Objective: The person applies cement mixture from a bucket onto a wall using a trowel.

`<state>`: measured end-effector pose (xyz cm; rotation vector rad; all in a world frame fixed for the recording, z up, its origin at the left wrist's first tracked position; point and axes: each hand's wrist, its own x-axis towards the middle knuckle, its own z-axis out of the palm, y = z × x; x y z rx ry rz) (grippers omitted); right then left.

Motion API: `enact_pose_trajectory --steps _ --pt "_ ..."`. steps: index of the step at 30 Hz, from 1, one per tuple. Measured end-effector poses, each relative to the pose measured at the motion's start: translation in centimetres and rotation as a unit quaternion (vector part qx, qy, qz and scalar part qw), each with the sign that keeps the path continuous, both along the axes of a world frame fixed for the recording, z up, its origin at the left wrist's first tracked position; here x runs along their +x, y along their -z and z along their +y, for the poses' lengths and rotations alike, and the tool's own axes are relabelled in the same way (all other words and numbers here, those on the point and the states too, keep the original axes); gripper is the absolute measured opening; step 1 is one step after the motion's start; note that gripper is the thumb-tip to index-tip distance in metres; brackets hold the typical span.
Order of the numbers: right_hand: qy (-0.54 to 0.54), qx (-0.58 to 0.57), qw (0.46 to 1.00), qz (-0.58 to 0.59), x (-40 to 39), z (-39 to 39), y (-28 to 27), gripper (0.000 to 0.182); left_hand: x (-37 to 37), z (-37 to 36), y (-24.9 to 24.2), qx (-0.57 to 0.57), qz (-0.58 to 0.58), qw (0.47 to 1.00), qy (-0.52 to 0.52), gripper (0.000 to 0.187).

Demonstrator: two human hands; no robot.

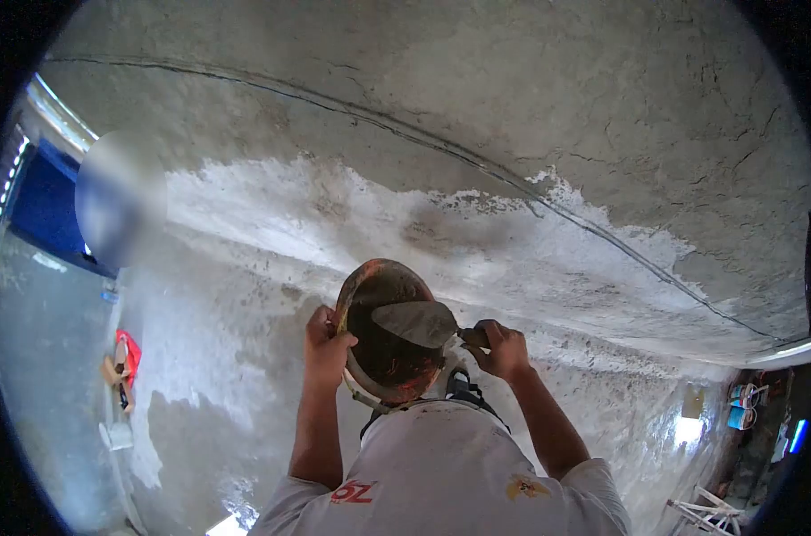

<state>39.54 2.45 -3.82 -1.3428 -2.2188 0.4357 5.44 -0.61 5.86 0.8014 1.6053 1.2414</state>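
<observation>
My left hand (328,347) grips the left rim of a round bucket (356,290), its thumb over the edge. The bucket is tilted with its mouth toward me, in front of my chest, and its inside is dark with orange-brown smears. In my right hand (502,350) is the handle of a trowel (416,322). The trowel's grey, leaf-shaped blade points left and lies across the bucket's mouth. Part of the bucket's inside is hidden behind the blade.
Ahead is a grey plastered wall (602,80) with a whitish lower band and a cable (450,150) running across it. Red and brown items (124,366) lie at left. Paint buckets (741,406) stand at right, near a white metal frame (707,511). My shoe (459,379) shows below.
</observation>
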Motion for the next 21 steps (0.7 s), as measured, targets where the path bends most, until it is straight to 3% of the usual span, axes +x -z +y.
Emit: enact_pose_trajectory --steps 3,5,8,11,13,15,17,20,21 --pt "-0.027 -0.018 0.999 0.007 0.9 -0.1 2.5 0.043 0.5 0.0 0.1 0.046 -0.005 0.999 0.012 0.025" --pt "-0.02 -0.004 0.999 -0.045 2.4 -0.3 4.9 0.044 1.8 0.1 -3.3 0.007 0.037 0.999 0.004 0.024" --pt "-0.023 -0.009 1.0 -0.009 5.2 -1.6 9.6 0.044 3.1 0.1 -4.3 0.03 -0.049 0.998 0.016 0.025" --pt "-0.035 -0.024 0.998 0.051 8.1 -2.6 12.7 0.043 4.0 -0.1 -4.0 -0.024 0.007 0.999 0.045 0.025" --pt "-0.012 -0.083 0.995 0.061 11.3 -4.1 15.5 0.044 5.4 -0.4 -5.0 -0.009 0.0 1.0 0.021 0.025" --pt "0.089 -0.153 0.983 0.048 14.9 -5.6 19.3 0.041 6.2 -0.3 -6.1 0.013 -0.007 1.0 -0.002 0.024" --pt "0.122 -0.241 0.953 -0.14 18.5 -7.3 18.5 0.036 5.8 -0.8 -7.1 -0.016 0.025 0.999 -0.02 0.022" --pt "0.156 -0.283 0.944 -0.071 21.9 -9.4 18.4 0.032 5.8 -1.6 -7.1 -0.02 0.042 0.999 -0.023 0.022" --pt "0.149 -0.316 0.937 0.014 22.2 -9.5 17.3 0.032 6.0 -1.7 -6.9 -0.016 0.044 0.998 -0.031 0.023"
